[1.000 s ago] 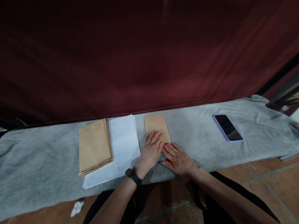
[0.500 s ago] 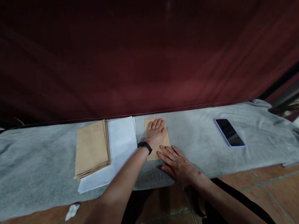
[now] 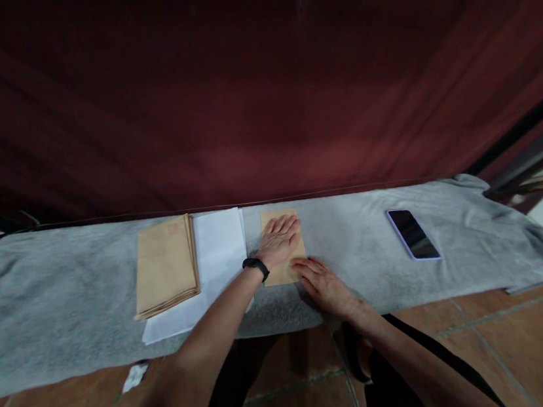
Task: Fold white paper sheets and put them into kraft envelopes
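Note:
A small brown paper envelope [image 3: 275, 273] lies flat on the grey cloth in front of me. Across its upper part rests my left hand [image 3: 279, 240], palm down with fingers stretched out and a dark band at the wrist. My right hand [image 3: 322, 284] touches the lower right edge of the envelope, its fingers extended close together and its thumb mostly hidden. Left of the hands, a stack of brown envelopes [image 3: 164, 266] with faint red print on top sits on white paper sheets [image 3: 219, 239].
Grey cloth [image 3: 345, 240] covers the long, narrow surface. A phone with a purple case [image 3: 412, 234] lies to the right. Behind rises a dark red panel [image 3: 260, 112]. A crumpled white tissue [image 3: 135, 377] is on the tiled floor [image 3: 512, 349].
My right hand has drawn its spread fingers together and shifted slightly right at the envelope's edge. My left hand has moved slightly lower on the envelope. The view has shifted a little.

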`<state>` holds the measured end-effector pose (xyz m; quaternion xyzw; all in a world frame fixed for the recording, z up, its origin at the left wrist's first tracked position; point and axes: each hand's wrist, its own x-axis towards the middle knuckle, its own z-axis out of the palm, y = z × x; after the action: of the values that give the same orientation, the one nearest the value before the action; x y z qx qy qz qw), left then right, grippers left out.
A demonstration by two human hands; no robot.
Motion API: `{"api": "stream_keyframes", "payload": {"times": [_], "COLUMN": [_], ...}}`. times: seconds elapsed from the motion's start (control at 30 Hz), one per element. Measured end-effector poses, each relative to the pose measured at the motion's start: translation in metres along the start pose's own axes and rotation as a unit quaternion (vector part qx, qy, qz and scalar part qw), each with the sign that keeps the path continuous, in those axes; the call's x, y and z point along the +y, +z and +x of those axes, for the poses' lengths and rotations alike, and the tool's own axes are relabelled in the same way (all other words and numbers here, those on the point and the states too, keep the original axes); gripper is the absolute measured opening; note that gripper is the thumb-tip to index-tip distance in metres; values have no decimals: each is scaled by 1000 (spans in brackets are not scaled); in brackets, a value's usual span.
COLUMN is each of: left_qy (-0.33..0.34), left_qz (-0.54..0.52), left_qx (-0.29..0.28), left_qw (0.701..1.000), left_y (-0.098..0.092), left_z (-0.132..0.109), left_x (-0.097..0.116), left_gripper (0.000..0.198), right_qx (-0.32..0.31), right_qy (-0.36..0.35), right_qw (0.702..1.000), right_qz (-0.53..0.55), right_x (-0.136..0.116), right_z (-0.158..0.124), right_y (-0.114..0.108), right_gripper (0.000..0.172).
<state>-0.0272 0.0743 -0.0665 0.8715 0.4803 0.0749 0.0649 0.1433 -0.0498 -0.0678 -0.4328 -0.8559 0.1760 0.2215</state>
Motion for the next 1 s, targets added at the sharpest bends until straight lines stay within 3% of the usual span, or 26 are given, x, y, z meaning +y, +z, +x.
{"api": "stream_keyframes", "payload": {"times": [0.23,0.67,1.0], "left_qy": [48,83,93], "left_qz": [2,-9,-26], "left_qx": [-13,9,-9], "left_qw": [999,996,995], "left_y": [2,5,0], "left_z": [-35,-84,-111], "left_x": [8,28,42], "left_gripper": [54,53,56], "right_qx": [65,69,56], "right_qy": [38,80,89], "right_qw": [996,994,994], "right_qz": [55,-2,13], "right_x": [2,10,11], "right_z": [6,8,14], "right_y": [0,2,2], "right_gripper": [26,27,35]}}
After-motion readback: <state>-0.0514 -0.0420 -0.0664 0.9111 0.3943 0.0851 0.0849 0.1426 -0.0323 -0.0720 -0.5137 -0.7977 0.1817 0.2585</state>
